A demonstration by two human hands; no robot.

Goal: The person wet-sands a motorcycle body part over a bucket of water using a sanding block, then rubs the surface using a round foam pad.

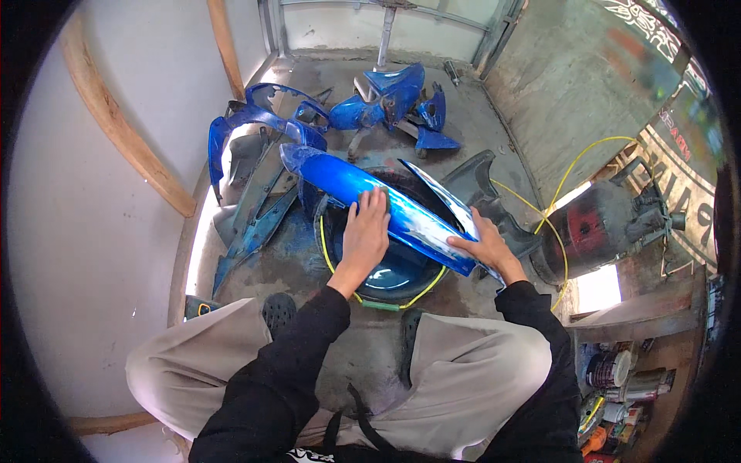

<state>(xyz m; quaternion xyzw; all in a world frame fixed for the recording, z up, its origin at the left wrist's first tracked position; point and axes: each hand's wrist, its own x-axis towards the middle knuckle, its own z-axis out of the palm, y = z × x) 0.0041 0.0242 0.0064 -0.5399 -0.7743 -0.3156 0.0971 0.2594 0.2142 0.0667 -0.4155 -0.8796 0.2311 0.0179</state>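
A long, glossy blue motorcycle body panel (340, 179) with whitish worn patches lies slantwise over a dark basin (336, 270). My right hand (490, 245) grips its near right end, thumb on top and fingers around the far edge. My left hand (366, 231) lies on the panel's middle with fingers stretched flat; a small dark edge shows beside the fingertips, too little to name. The basin holds dark, shiny water and has a yellow-green strip along its rim. A second narrow blue and white panel (440, 189) stands just beyond the first, close to my right hand.
Several blue body panels (386, 100) lie on the concrete floor ahead, with more panels (251, 239) at the left. A dark red and black tank (590, 231) with a yellow hose (566, 262) stands right. Shelves hold cans (608, 369) at lower right. Walls rise on both sides.
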